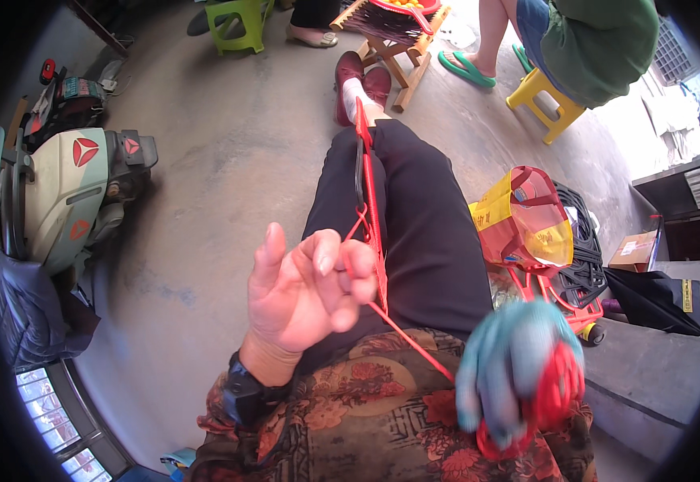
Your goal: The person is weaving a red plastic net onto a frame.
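Note:
My left hand (310, 293), bare with a black band on its wrist, is palm up over my lap. Its thumb stands away and its fingers are loosely bent and apart. The fingertips are beside a long narrow red strip (372, 217), dark along one edge, which runs up between my legs toward my shoes. A thin red cord (414, 341) passes close to those fingers and stretches down to the right. At its other end my right hand (510, 369), in a light blue and grey glove, is closed on a red bundle of cord (560, 386), blurred by motion.
A red and yellow bag (522, 221) stands right of my legs, beside black coiled material (583, 257). A scooter (73, 197) is at left. Ahead are a wooden folding stool (402, 56), a green stool (237, 24), and a person on a yellow stool (555, 104).

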`<control>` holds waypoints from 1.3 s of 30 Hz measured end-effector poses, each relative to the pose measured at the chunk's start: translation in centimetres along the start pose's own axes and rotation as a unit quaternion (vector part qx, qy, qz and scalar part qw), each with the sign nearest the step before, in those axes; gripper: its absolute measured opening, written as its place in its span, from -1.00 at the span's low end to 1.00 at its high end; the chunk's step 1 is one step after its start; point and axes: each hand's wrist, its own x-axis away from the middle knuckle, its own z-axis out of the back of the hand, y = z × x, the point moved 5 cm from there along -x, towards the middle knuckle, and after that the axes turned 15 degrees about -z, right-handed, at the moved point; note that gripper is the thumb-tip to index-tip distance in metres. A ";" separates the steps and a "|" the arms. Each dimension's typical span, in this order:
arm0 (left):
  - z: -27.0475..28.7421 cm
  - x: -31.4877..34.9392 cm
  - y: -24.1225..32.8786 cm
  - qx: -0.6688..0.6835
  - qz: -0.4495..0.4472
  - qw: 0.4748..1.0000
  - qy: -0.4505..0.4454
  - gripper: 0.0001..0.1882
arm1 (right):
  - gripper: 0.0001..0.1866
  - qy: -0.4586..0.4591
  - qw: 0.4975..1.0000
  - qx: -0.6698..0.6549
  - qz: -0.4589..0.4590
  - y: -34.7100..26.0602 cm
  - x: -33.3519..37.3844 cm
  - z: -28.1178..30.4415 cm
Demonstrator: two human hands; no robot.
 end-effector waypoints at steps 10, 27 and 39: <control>2.8 5.4 2.5 -0.271 0.015 0.945 0.182 -0.62 | -0.48 0.592 0.797 0.063 -0.101 4.4 3.1 12.2; -2.5 5.5 3.0 -0.450 0.070 0.890 0.025 -0.79 | -0.74 0.703 0.684 0.112 -0.158 3.5 4.3 13.6; 2.3 -4.2 1.3 -0.578 -0.074 0.805 0.108 -0.54 | -0.66 0.663 0.520 0.532 -0.085 -0.3 0.8 12.9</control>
